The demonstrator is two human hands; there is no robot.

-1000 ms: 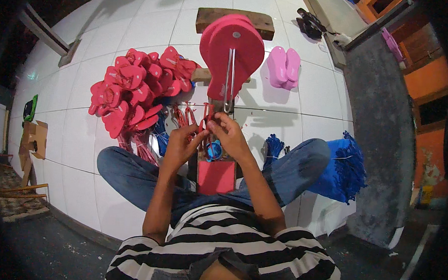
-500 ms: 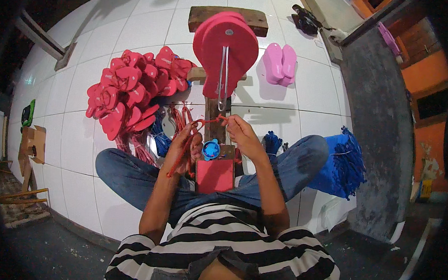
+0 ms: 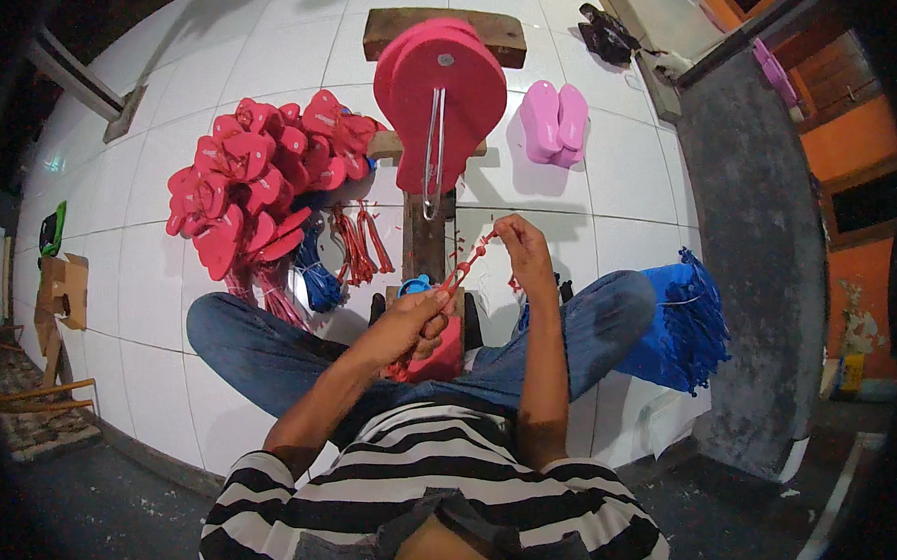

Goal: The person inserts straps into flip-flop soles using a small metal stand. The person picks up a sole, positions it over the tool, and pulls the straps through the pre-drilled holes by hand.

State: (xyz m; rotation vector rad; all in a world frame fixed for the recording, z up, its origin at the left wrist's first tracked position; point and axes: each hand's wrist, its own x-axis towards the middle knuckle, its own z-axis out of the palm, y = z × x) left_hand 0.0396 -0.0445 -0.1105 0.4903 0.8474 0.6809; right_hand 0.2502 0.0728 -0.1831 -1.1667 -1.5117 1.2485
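Observation:
A red flip-flop strap (image 3: 463, 271) runs on a slant between my two hands, with knob-like ends along it. My left hand (image 3: 411, 325) is closed in a fist around its lower part, over a red pad (image 3: 437, 358); more red strap hangs below that fist. Higher and to the right, my right hand (image 3: 525, 249) pinches the strap's upper end. Beyond my hands, a stack of red flip-flop soles (image 3: 447, 75) rests on a wooden stand (image 3: 422, 241). A long metal wire loop (image 3: 434, 159) lies down the front of the top sole.
Red flip-flops (image 3: 248, 176) are heaped at left, near bundles of red straps (image 3: 358, 244) and blue straps (image 3: 316, 276). Pink soles (image 3: 553, 122) lie at right. Blue straps (image 3: 692, 316) hang past my right knee. A blue round container (image 3: 416, 285) is partly behind my left hand.
My left hand has moved right and closer to my body, its fingers now wrapped round the strap. My right hand has moved right and slightly away, drawing the strap into a slant.

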